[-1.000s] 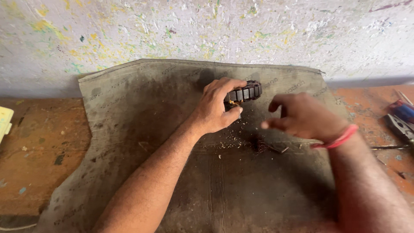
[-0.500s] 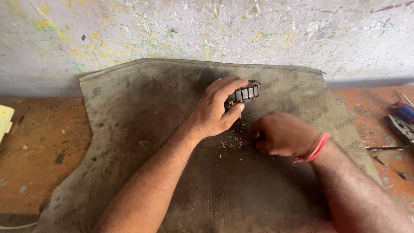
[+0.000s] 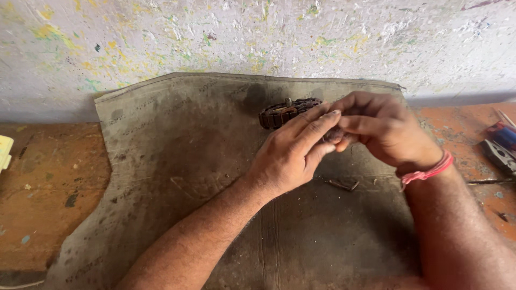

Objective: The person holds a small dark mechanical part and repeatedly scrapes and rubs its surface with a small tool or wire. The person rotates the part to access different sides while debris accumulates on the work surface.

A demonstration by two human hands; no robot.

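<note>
A dark ring-shaped motor stator (image 3: 282,112) with copper-brown windings is held up above a dirty grey cloth sack (image 3: 177,161). My left hand (image 3: 293,153) grips its near side, fingers stretched over it. My right hand (image 3: 379,129), with a pink band on the wrist, meets the left hand at the ring's right side and pinches at it; what its fingertips hold is hidden. A small dark metal piece (image 3: 344,185) lies on the sack just below both hands.
The sack lies on a worn orange-brown bench (image 3: 48,182) against a paint-speckled wall (image 3: 258,37). Pliers (image 3: 500,156) and a blue-handled tool (image 3: 505,134) lie at the right edge. A pale yellow object (image 3: 4,153) shows at the left edge.
My right hand rose from the sack and joined the left hand at the stator. The stator has been turned and lifted, now showing its windings. The loose debris below the hands is gone.
</note>
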